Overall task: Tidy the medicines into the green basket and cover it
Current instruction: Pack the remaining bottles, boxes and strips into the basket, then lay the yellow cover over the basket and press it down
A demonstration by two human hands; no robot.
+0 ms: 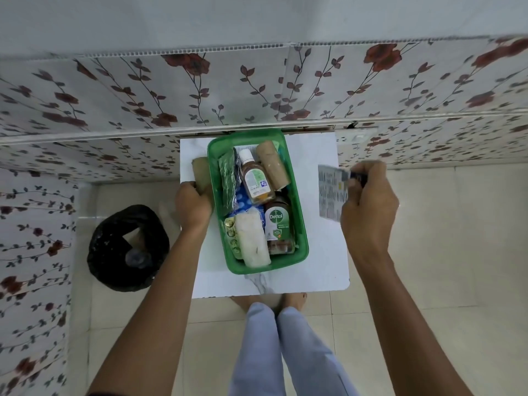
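Thin foil tablet strip, light, bendy: right hand pinches its edge, frame right. Left hand grips brown roll beside green basket.

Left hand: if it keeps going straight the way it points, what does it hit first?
The left hand points away from the person, along the basket's left wall. Its fingers already touch the tan roll lying outside the basket. Past the roll, probably the floral wall; depth is unclear.

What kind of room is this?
Probably a corner of a home. A small white table stands on the tiled floor against flowered wall panels, and a bin with a black bag sits beside it.
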